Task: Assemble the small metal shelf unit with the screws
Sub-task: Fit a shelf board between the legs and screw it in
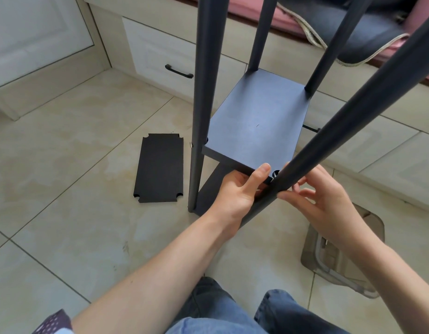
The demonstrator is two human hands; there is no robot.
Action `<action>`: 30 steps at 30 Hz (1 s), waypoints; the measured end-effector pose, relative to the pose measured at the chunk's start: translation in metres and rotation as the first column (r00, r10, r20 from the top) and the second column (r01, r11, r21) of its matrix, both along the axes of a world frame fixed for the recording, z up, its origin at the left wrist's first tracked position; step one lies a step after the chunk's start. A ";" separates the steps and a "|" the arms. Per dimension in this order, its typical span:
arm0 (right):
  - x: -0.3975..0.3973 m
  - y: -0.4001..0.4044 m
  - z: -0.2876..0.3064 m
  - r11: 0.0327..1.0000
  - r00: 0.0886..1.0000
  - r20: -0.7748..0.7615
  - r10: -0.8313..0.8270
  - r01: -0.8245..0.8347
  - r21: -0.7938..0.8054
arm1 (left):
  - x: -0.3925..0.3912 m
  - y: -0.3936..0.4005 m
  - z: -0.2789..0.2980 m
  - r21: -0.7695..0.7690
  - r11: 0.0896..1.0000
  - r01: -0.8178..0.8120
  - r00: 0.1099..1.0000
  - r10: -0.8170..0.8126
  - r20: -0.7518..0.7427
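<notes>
Shelf unit [254,121]: left hand [235,191] grips panel corner; right hand [322,201] pinches near post [329,136]. Spare panel [159,168] on floor, stool [343,256] beside.

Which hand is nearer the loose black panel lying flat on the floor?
Left. The left hand grips the shelf's near corner, just right of the loose panel. The right hand is farther right, beyond the near post, fingers at it.
</notes>
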State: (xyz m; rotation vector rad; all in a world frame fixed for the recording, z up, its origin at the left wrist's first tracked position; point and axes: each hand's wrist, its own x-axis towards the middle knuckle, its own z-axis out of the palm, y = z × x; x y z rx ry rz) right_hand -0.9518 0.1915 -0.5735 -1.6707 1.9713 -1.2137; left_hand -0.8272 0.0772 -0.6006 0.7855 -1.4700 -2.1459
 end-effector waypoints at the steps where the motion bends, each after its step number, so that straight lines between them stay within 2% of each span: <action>1: 0.000 0.000 -0.001 1.000 1.000 0.005 -0.002 0.002 -0.003 | 0.000 0.000 0.001 0.006 1.000 -0.001 1.000 0.001 -0.001; 12: 0.008 0.004 0.000 0.995 0.995 -0.032 -0.092 0.093 0.024 | 0.004 0.000 0.003 0.008 1.000 -0.004 1.000 0.004 0.014; 30: 0.014 0.004 0.002 0.988 0.994 0.069 -0.089 0.079 0.131 | 0.003 0.001 0.002 0.043 0.999 0.001 1.000 -0.001 0.017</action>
